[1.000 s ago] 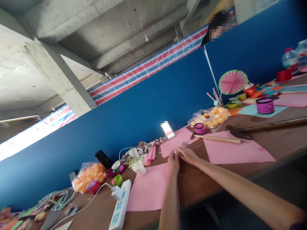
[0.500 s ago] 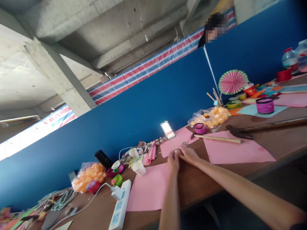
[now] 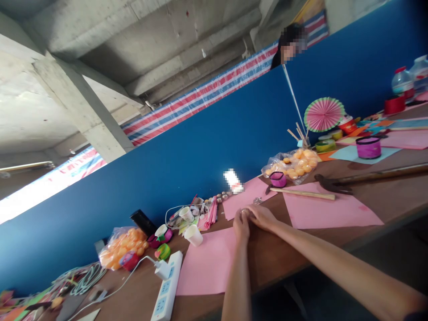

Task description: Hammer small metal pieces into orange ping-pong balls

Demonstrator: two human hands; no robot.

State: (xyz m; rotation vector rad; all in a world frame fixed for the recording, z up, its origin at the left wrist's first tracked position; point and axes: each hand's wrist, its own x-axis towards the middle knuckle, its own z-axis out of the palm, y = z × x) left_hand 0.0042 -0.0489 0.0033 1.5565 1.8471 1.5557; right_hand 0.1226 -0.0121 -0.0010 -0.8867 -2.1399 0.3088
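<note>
My left hand (image 3: 241, 225) and my right hand (image 3: 262, 216) meet above the brown table (image 3: 264, 263), fingers curled together. Between their fingertips a small shiny round piece (image 3: 245, 211) shows; it is mostly covered, and its kind cannot be made out. Just beyond the fingers lies a little clump of silvery bits (image 3: 257, 200) by a pink sheet (image 3: 245, 196). A second pink sheet (image 3: 205, 263) reaches up to my left wrist, and a third pink sheet (image 3: 327, 207) is right of my right hand.
A small hammer (image 3: 304, 193) and a larger hammer (image 3: 371, 176) lie to the right. Left stand paper cups (image 3: 193, 235) and a white power strip (image 3: 167, 287). Bags of orange balls (image 3: 297, 165) sit near the blue partition (image 3: 187, 165), behind which a person (image 3: 289, 44) shows.
My hands stay together around the small piece, with only a slight shift of the fingers. The person behind the partition has moved a little to the left.
</note>
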